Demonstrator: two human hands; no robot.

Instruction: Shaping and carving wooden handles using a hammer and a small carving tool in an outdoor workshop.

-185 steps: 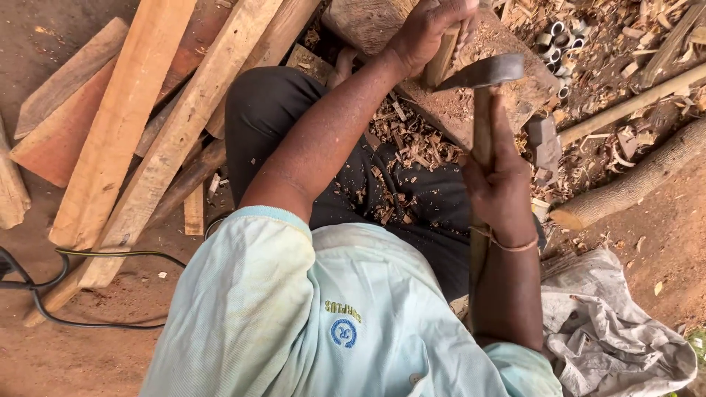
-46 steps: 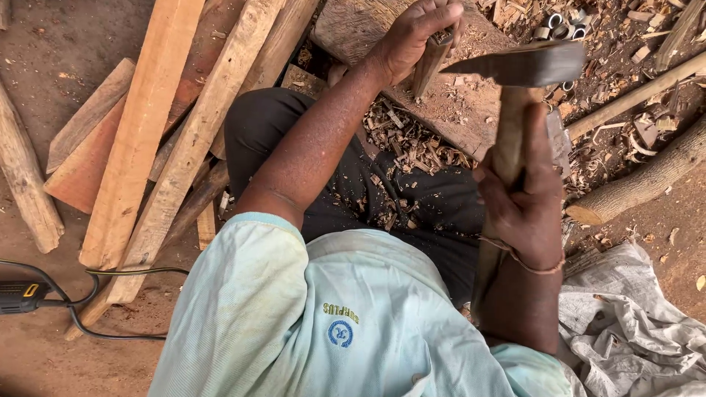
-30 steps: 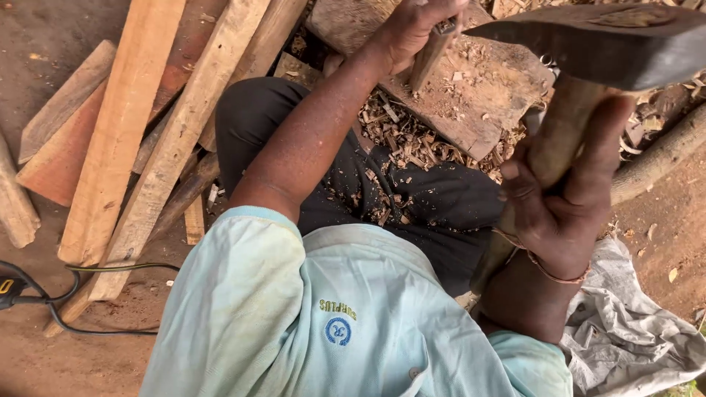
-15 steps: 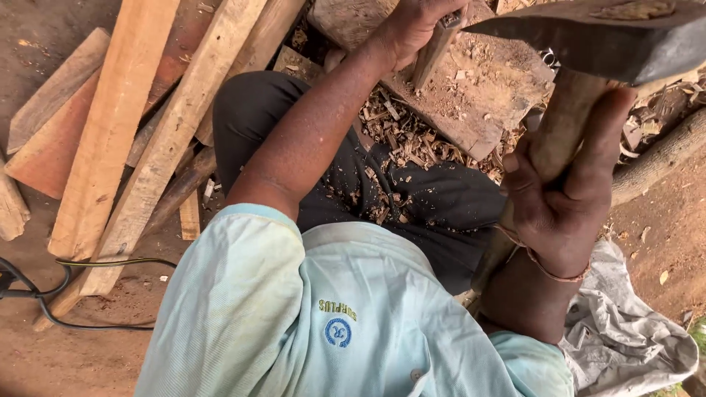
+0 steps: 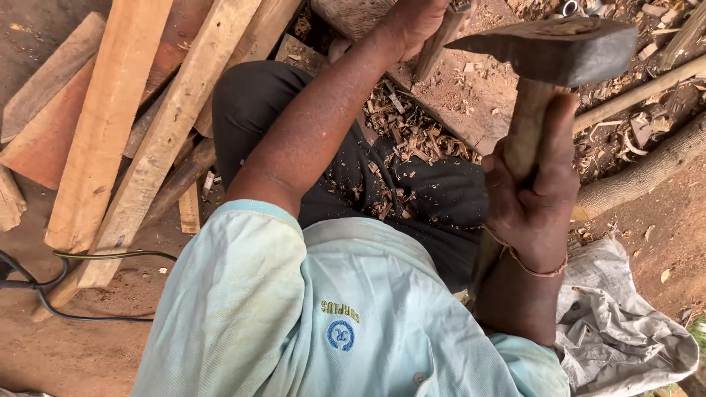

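Hammer (image 5: 560, 45), dark iron head on a pale wooden handle, raised high above the block (image 5: 471, 88), head level and pointing toward the stick. Right hand (image 5: 531, 192) clenched round the handle below the head, thumb up along the wood, thin bangle (image 5: 535, 267) on the wrist. Stick (image 5: 440, 38), a short length of wood, standing tilted on the block, just left of the hammer head. Left hand (image 5: 415, 20) closed round the stick's upper part, fingers partly cut off by the top edge; arm reaching from the pale blue shirt (image 5: 323, 316) across the lap to the block.

Block itself a reddish, worn slab, dusty on top, lying in front of the knees. Shavings (image 5: 401, 140) heaped against the near side of the block and scattered over the black trousers (image 5: 382, 184). Planks (image 5: 132, 125), several long pale ones and a reddish board, lying side by side well left of the block, slanting away toward the top. Black cable (image 5: 44, 294) with a yellow-green wire looping over the earth floor (image 5: 59, 345) at the near ends of the planks. Branches (image 5: 647, 165), rough and round, stretching right of the block among chips and bark. Grey cloth (image 5: 625, 323), crumpled, on the earth below the branches, beside the right elbow. Small metal rings near the top edge, right of the hammer head, too small to tell apart.
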